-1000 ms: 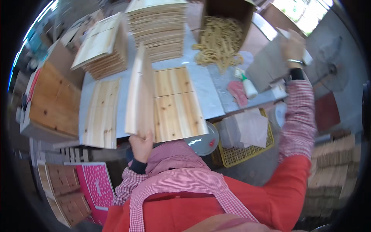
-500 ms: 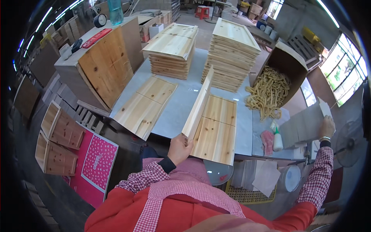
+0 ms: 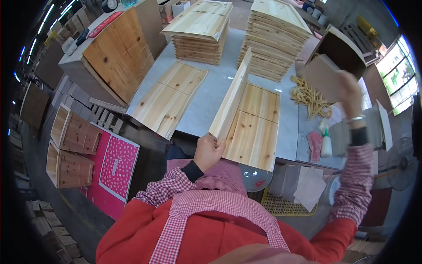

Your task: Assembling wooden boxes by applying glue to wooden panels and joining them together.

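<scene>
While two tall stacks of pine boards stand at the far side of the grey table, a flat panel lies near its front edge. Left hand is clamped on an upright board standing on that panel — right hand grips a cardboard box, tilted above tan strips.

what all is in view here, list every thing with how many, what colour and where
upright board: one, pale wood, on edge mid-table
flat panels: two, pale wood, on the grey table
board stacks: two, pale wood, far side
cardboard box: one, brown, raised at right
wooden sticks: a heap, tan, below the box
glue bottle: one, white, right edge
left hand: grips the upright board
right hand: holds the box
</scene>
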A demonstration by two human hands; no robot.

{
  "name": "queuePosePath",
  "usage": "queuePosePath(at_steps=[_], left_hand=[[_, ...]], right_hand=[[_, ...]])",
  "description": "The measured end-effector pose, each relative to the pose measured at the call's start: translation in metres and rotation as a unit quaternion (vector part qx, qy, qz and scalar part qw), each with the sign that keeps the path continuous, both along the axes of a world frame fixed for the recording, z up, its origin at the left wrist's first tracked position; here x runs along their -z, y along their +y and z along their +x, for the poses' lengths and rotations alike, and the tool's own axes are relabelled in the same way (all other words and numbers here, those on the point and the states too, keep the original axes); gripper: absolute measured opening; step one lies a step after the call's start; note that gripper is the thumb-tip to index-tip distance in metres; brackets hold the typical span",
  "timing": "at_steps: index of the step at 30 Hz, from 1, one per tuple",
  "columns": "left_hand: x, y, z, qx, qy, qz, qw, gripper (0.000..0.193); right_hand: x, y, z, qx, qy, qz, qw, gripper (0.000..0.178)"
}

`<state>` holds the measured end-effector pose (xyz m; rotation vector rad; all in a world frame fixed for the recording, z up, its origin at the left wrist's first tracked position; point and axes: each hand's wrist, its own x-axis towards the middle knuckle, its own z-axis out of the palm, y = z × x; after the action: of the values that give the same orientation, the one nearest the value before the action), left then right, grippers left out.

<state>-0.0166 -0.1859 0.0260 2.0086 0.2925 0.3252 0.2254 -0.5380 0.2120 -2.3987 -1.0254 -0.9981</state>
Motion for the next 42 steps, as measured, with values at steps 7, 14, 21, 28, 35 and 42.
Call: queuePosePath(at_steps=[7,14,21,28,35,42], left_hand=[[0.038,0.0,-0.005,0.006,-0.049,-0.02,0.999,0.027],[0.018,-0.005,0.0,-0.023,-0.125,-0.05,0.991,0.022],[0.026,0.004,-0.001,0.014,-0.027,-0.085,0.996,0.029],[0.014,-0.004,-0.007,-0.026,-0.014,-0.171,0.985,0.024],[0.01,-0.002,-0.008,-0.021,0.003,-0.163,0.986,0.027],[0.011,-0.001,-0.009,-0.015,0.045,-0.16,0.986,0.034]], right_hand=[[0.116,0.127,0.007,-0.013,0.129,-0.097,0.987,0.011],[0.13,0.108,0.032,0.069,0.169,-0.196,0.964,0.012],[0.131,0.103,0.079,0.147,0.134,-0.228,0.953,0.018],[0.122,0.091,0.088,0.073,0.163,-0.155,0.972,0.023],[0.131,0.1,0.083,0.042,0.131,-0.141,0.98,0.015],[0.123,0.105,0.081,0.053,0.157,-0.218,0.962,0.016]])
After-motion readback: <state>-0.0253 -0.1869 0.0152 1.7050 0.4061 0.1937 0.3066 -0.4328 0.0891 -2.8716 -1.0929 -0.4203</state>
